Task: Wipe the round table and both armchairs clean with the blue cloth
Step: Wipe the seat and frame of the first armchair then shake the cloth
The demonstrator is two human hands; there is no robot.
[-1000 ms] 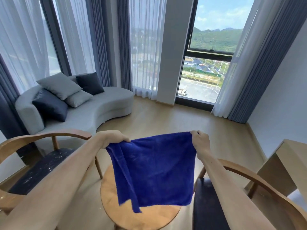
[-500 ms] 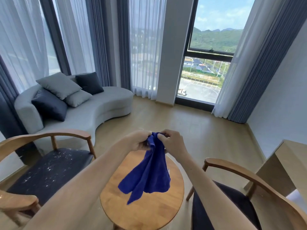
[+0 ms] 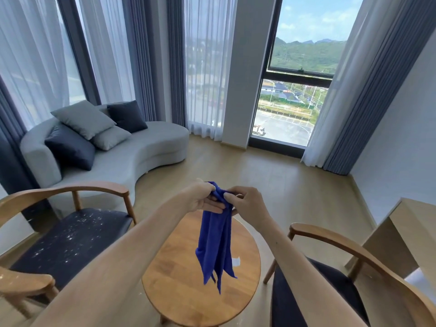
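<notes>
Blue cloth, a soft terry square [image 3: 215, 237], gathered at its top edge between the fingers [image 3: 213, 206] of both hands and hanging in a loose, narrow fold above the round wooden counter [image 3: 179, 291], apparently without touching it. The left hand [image 3: 203, 199] pinches the upper corners from one side; the right hand [image 3: 245, 206] closes on the same bunch from the other, so both sets of fingers are narrowed on fabric. A small white tag [image 3: 236, 261] shows at the cloth's lower edge. Step in hand, as judged: folding the cloth into a pad before any wiping. The left armchair, wooden-framed with a dark seat [image 3: 68, 246], carries pale specks across its cushion. The right armchair of the same make [image 3: 313, 300] shows no marks on the seat in view. The next move calls for one hand to take the folded pad flat and lower it to a surface, the counter being nearest.
</notes>
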